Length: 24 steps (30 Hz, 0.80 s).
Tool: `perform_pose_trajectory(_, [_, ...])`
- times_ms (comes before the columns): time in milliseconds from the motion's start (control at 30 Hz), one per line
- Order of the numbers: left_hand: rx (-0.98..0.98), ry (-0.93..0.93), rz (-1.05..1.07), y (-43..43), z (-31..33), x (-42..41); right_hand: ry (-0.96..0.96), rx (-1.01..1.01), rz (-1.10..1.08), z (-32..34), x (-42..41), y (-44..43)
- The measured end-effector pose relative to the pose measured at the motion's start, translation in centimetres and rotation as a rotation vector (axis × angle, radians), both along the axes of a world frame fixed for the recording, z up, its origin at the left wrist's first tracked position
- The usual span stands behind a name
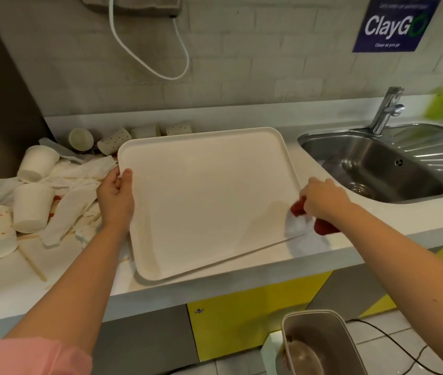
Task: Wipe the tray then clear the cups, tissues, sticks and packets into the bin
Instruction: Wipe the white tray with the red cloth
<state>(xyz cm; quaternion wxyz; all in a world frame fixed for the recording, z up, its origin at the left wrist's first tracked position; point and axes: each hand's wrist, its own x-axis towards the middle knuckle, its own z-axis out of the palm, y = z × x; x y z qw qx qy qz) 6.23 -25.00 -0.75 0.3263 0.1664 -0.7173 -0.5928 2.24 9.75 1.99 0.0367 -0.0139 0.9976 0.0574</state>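
Note:
A cream tray [204,190] lies on the white counter. My left hand [116,196] grips its left rim, thumb on top. My right hand [320,198] holds a red and white cloth [304,223] against the tray's near right corner. Left of the tray lies a heap of paper cups [35,207], crumpled tissues [79,185] and wooden sticks [32,263]. More cups [113,140] lie on their sides behind the tray. A grey bin [320,345] stands open on the floor below the counter, at the lower right.
A steel sink [382,169] with a tap [385,109] sits right of the tray. A white cable [144,55] hangs on the tiled wall behind. Yellow cabinet fronts [242,323] run under the counter. A black cord [393,345] lies on the floor by the bin.

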Motion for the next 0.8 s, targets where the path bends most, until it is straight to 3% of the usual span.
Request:
perform_pose_trajectory(200, [-0.030,0.008,-0.008,1.6,1.7,-0.3,0.240,-0.040,0.096,1.1,-2.5,1.8])
perform_pose_trajectory(500, [-0.023,0.044,-0.012,2.9,2.0,-0.8,0.059,0.212,0.161,-1.4,-1.8,2.2])
perform_pose_trajectory(600, [0.007,0.070,-0.005,3.1,1.9,-1.0,-0.093,0.163,0.138,-2.5,-1.1,2.0])
perform_pose_trajectory(800, [-0.014,0.080,0.001,3.0,1.6,-1.4,-0.214,0.064,0.165,-2.4,-0.2,-0.4])
